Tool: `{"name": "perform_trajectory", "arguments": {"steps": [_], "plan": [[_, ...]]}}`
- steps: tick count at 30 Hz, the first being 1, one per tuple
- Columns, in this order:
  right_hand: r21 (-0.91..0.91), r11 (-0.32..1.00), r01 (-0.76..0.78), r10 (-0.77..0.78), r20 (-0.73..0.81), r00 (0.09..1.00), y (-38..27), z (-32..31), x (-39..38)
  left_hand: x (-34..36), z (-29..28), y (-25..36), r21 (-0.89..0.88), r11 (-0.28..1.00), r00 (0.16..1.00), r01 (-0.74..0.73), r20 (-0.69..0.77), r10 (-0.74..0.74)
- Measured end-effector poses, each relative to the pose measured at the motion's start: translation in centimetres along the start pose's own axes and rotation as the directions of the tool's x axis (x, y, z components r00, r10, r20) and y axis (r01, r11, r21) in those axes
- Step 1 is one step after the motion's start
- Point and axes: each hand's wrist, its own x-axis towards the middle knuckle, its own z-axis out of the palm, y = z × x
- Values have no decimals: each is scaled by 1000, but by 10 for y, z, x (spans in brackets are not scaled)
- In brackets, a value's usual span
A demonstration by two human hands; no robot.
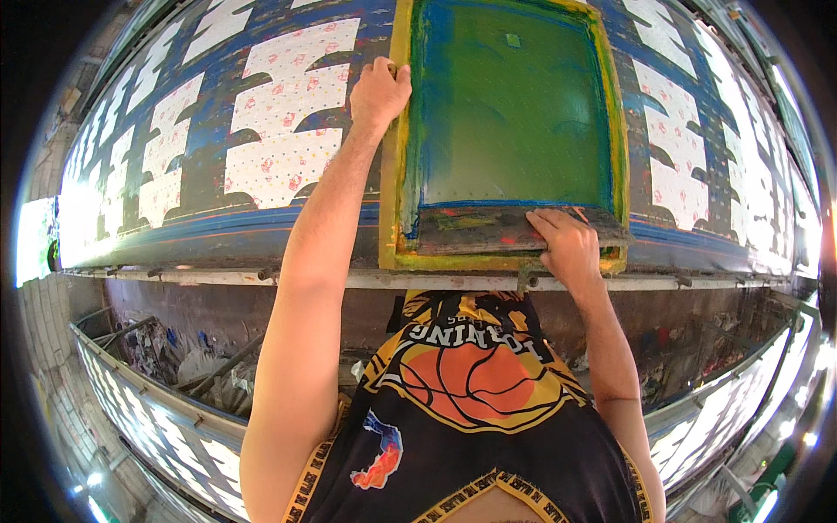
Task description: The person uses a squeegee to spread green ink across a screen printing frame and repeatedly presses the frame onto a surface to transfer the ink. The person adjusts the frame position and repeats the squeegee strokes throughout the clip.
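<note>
Left grip (pixel 381 91): pinching screen frame (pixel 395 161), which lies rightward | right grip (pixel 571 250): pinching squeegee (pixel 479 230), most of it leftward

1. I can see room for a hand over the green mesh (pixel 506 131), inside the yellow frame (pixel 395 174).
2. The dark squeegee (pixel 479 232), right hand (pixel 571 247) clasping it, bars the mesh's near end.
3. The left hand (pixel 380 92), curled round the frame's left edge, blocks part of that side.
</note>
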Motion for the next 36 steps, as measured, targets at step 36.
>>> {"name": "perform_trajectory", "arguments": {"steps": [36], "plan": [[-83,985,151,-144,86,986,316,-17,543,7,1,13,17,997,991,79,-106,-77]]}}
